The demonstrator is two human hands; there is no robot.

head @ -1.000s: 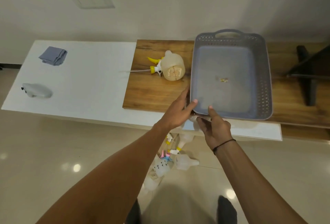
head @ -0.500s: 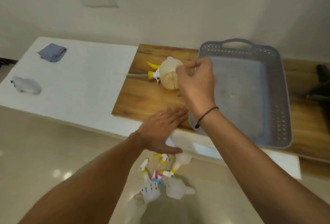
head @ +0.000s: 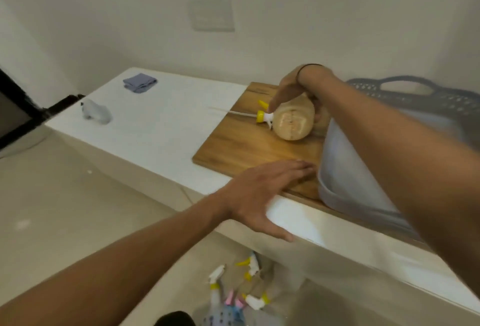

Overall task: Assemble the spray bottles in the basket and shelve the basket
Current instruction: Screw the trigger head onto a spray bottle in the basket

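The light, smooth bottle [head: 292,123] is clasped by right hand [head: 293,89] fingers; its waist is best gripped; left hand [head: 262,190] lies spread

A long white counter [head: 161,141] carries a folded blue-grey cloth [head: 139,82], a pale translucent bottle [head: 96,113] lying on its side, and a brown wooden board [head: 241,144]; loose spray bottles with yellow-collared triggers [head: 244,292] lie on the beige tiled floor [head: 65,208].
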